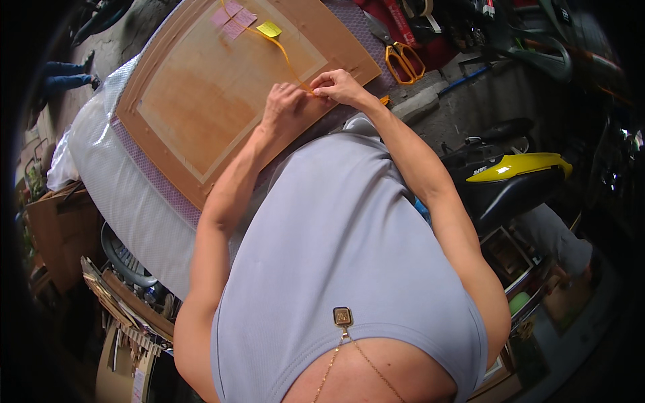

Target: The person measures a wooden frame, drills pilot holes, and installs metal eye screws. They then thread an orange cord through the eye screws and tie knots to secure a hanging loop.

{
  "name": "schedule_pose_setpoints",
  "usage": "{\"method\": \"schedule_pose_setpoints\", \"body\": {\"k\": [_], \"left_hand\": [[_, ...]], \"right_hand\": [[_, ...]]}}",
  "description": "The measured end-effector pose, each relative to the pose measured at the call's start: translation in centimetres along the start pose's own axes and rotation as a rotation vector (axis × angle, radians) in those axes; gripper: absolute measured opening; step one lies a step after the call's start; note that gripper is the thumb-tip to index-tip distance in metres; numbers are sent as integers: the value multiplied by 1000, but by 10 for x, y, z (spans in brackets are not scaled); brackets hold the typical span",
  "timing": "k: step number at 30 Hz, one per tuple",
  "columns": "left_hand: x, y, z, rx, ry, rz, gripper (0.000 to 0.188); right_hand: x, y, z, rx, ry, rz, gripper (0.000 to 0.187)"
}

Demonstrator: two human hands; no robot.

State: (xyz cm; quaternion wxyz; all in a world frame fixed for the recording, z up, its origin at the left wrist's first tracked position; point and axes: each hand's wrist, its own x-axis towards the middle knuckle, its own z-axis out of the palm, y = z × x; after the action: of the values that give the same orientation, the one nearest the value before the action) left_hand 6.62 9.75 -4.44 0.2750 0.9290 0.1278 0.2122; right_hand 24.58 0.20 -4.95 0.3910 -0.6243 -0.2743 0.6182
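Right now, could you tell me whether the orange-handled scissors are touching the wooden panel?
Apart. The head view shows the scissors lying beyond the wooden panel, with a strip of patterned cloth visible between them.

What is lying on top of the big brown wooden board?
On the wooden board lie pink paper squares, a yellow note and an orange strip. The left hand and right hand pinch the strip's near end, covering it.

Place: a cluttered workshop or garage.
Work surface: a wooden panel (222, 87) on bubble wrap (127, 201).
Tools: orange-handled shears (402, 59) lying nearby.
Vehicle: a yellow-and-black motorbike (517, 176) parked close.
Clutter: cardboard scraps (121, 295) stacked below.
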Motion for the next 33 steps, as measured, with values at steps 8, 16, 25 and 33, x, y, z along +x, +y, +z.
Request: {"method": "schedule_pose_setpoints", "body": {"k": [8,16,25,33], "left_hand": [[57,4,-42,-72,-18,149,15],[57,-32,-22,-157,-714,-125,10],[61,-34,-8,-117,-479,-48,5],[58,-21,-16,112,-262,255,3]], "right_hand": [[-15,9,22,-263,248,-351,17],[-22,10,28,-274,464,-435,18],[-13,16,21,107,368,-285,33],[-4,15,12,458,228,-75,58]]}}
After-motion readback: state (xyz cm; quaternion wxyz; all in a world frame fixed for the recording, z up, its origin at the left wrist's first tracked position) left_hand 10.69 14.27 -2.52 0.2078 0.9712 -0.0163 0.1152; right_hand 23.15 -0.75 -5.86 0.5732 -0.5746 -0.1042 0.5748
